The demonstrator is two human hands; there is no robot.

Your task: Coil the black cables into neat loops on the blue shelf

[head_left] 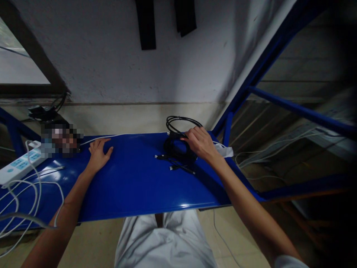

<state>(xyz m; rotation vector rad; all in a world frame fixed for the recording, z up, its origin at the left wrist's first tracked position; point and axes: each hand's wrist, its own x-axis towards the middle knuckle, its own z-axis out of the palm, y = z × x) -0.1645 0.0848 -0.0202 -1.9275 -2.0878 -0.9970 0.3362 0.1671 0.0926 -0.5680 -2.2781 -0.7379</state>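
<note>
My right hand [199,141] grips a coiled black cable [178,118], its loops standing up over the back right of the blue table. Beneath it lies a heap of more black coiled cables [174,149]. Several cable plugs [170,168] with pale metal tips stick out toward the front of the heap. My left hand [99,152] rests on the table at the left with its fingers apart, holding nothing. A thin white cable [122,134] runs along the back edge just behind it.
A white power strip [19,167] and loose white cables [36,193] occupy the left of the blue table [134,186]. Beside the strip is a blurred-out patch. A white plastic piece [224,150] sits at the right edge. Blue frame bars [228,128] rise there, with a wall behind.
</note>
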